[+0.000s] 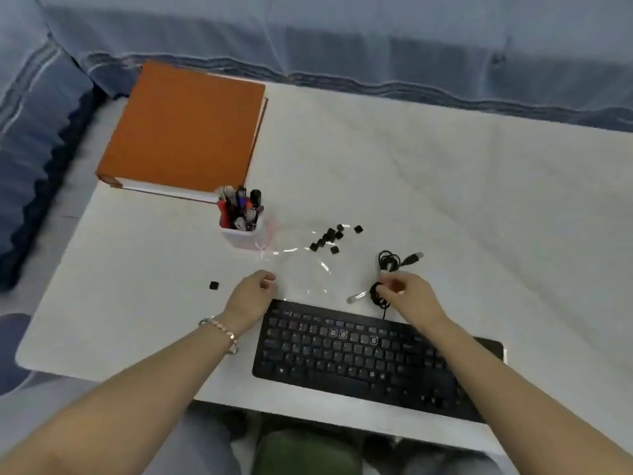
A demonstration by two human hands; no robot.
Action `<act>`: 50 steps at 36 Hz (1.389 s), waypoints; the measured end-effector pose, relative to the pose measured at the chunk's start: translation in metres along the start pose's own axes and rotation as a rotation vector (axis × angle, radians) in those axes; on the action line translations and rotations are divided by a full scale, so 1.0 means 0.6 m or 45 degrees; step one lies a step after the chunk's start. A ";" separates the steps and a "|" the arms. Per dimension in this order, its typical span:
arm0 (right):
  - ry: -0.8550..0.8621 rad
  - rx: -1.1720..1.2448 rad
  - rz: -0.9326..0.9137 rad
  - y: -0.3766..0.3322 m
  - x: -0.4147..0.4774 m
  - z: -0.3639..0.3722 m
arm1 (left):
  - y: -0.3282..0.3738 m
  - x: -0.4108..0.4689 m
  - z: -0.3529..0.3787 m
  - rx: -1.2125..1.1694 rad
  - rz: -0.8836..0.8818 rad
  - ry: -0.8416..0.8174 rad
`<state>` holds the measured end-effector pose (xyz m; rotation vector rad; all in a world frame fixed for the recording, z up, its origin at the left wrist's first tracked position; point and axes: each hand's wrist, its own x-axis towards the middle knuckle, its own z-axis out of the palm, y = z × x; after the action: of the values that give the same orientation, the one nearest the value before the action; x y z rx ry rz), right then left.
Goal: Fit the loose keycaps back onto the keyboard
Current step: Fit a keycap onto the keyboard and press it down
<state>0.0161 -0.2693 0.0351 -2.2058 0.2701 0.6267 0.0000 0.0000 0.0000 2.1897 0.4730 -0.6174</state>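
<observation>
While our forearms reach across the keyboard (pixel 370 358), both hands sit just past its far edge. Our left hand (pixel 251 296) lies off the keyboard's far left corner with its fingers curled in toward the palm, right at the edge of a clear plastic bag (pixel 301 269). Whether it pinches the bag we cannot tell through the blur. A bracelet (pixel 219 329) circles that wrist, just left of the keyboard. Our right hand (pixel 407 296) is above the middle of the keyboard's far edge, thumb and fingers curled onto the coiled cable (pixel 377 293), which they appear to pinch. The cable's lead drops from the coil to the keyboard's back edge, and its USB plug (pixel 414 258) lies a little farther beyond.

Most of the loose keycaps (pixel 330 238) lie in a small black cluster well beyond the keyboard's far edge, past the bag. One stray keycap (pixel 214 285) rests apart, off to the keyboard's far left, just beyond our left hand. On the keyboard's upper rows, three pale-ringed squares stand out among the dark keys.

Farther out from the keyboard's left end stands a pen holder (pixel 241 224) full of pens, touching the bag, and beyond it lies an orange book (pixel 185 132). Everything rests on a white table (pixel 445 200).
</observation>
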 end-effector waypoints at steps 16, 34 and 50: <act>0.256 -0.425 -0.601 0.004 0.218 0.156 | -0.077 0.079 0.030 -0.003 0.437 -0.335; 0.014 1.046 -0.348 0.028 -0.039 0.135 | -0.100 0.055 0.064 -0.108 0.517 -0.013; 0.288 0.778 -0.821 0.009 -0.133 0.128 | -0.103 0.055 0.076 -0.061 0.546 0.086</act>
<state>-0.0807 -0.2158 0.0309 -1.6231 -0.1311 -0.0675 -0.0177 0.0065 -0.0814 2.1777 0.0437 -0.2958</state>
